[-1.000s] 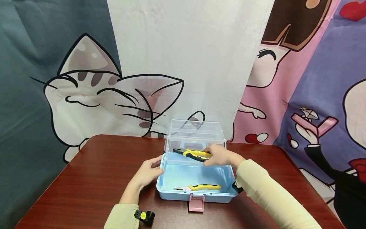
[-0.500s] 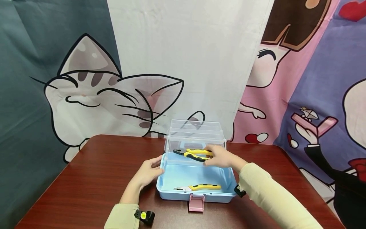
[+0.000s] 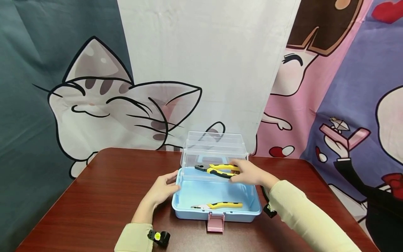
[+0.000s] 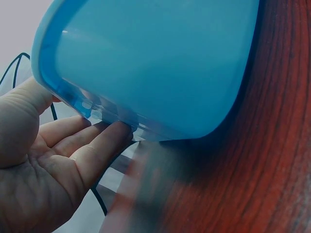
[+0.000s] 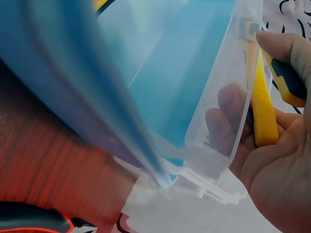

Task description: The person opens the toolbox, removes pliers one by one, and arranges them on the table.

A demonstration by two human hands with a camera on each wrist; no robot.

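My left hand [image 3: 162, 190] grips the back left corner of a light blue toolbox [image 3: 217, 215], thumb at the rim and fingers behind it in the left wrist view. The toolbox's clear lid [image 3: 215, 141] stands raised at the back. My right hand [image 3: 250, 172] holds combination pliers [image 3: 217, 170] by their yellow and black handles, above the clear plastic at the rear of the box. Their dark jaws point left. In the right wrist view, some of my fingers show through the clear plastic. Needle-nose pliers [image 3: 217, 205] with yellow handles lie inside the blue box, near its front wall.
A pink latch [image 3: 215, 223] hangs down at the toolbox front. To the right of the box lies a tool with a black, red-edged handle [image 5: 34, 217], largely hidden by my right arm in the head view. Beneath everything is a reddish-brown table [image 3: 104, 196]; a printed cloth [image 3: 201, 70] hangs behind.
My right hand has moved slightly right, carrying the combination pliers along. The left hand, the toolbox and the needle-nose pliers have stayed put.
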